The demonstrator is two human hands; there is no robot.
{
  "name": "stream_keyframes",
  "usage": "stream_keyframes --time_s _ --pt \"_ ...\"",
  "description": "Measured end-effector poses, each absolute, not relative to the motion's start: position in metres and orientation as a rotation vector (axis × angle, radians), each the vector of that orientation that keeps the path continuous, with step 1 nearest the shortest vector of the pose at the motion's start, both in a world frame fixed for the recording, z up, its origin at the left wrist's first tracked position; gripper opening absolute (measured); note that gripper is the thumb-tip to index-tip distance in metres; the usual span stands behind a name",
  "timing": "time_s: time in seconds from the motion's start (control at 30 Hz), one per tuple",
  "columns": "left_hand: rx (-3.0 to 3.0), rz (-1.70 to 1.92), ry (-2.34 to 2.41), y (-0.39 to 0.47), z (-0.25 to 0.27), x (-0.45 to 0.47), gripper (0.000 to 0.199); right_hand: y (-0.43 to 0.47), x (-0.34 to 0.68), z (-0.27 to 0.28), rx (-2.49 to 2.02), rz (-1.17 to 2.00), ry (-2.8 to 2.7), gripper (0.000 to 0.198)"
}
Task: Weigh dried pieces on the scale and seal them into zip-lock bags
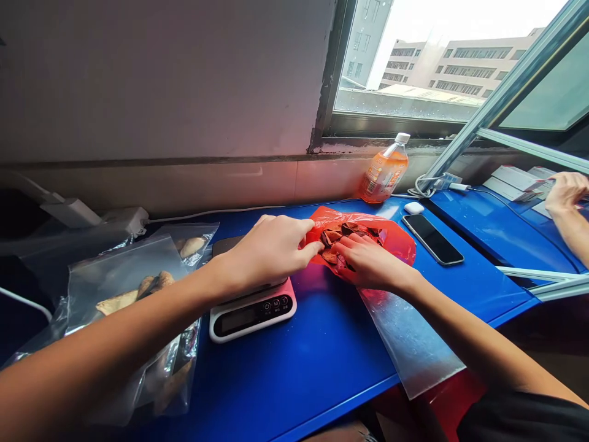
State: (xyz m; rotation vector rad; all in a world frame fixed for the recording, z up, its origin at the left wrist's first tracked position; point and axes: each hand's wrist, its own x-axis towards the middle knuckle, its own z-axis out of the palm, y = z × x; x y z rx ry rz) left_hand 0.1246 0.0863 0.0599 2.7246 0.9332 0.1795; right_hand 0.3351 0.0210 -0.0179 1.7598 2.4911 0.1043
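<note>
- Dried, dark red-brown curled slices lie inside an open, translucent red plastic bag on the blue tabletop.
- The bag's mouth is elongated, its long axis running roughly nine to three o'clock.
- Right hand: nearer to the slices, entering from four o'clock; fingers together and bent down among them. Fingertips are hidden; cannot tell whether anything is gripped.
- Left hand: at the bag's nine o'clock edge, thumb and forefinger pinching the film.
- White electronic scale with a black panel: eight o'clock from the bag. Keys legible as "M" and "T", beside a power symbol; smaller characters unreadable; no digits discernible on the display.
- Clear bottle of orange drink, white cap: one o'clock from the bag; label lettering present, not legible.
</note>
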Motion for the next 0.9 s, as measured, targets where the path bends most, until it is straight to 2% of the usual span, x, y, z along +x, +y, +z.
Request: stream_keyframes --time_s 0.17,0.33,0.53,0.63,0.7,0.9 --pt "2.731 0.203 0.858 0.093 0.062 0.123 0.027 0.028 0.323 -0.029 1.757 0.172 2.469 0.032" --pt "2.782 0.212 1.013 0.100 0.069 0.123 0.029 0.032 0.313 -0.035 1.817 0.226 2.452 0.031" --pt "2.657 0.322 0.970 0.102 0.067 0.122 0.020 0.036 0.331 -0.026 1.933 0.071 2.547 0.022" --pt "2.529 0.346 0.770 0.103 0.064 0.123 0.020 0.052 0.343 -0.024 2.072 -0.032 2.574 0.041" --pt "2.472 0.333 0.654 0.104 0.064 0.125 0.019 0.061 0.347 -0.024 2.019 -0.075 2.607 0.046" --pt "2.509 0.318 0.625 0.109 0.064 0.127 0.017 0.051 0.360 -0.028 1.832 -0.005 2.654 0.022"
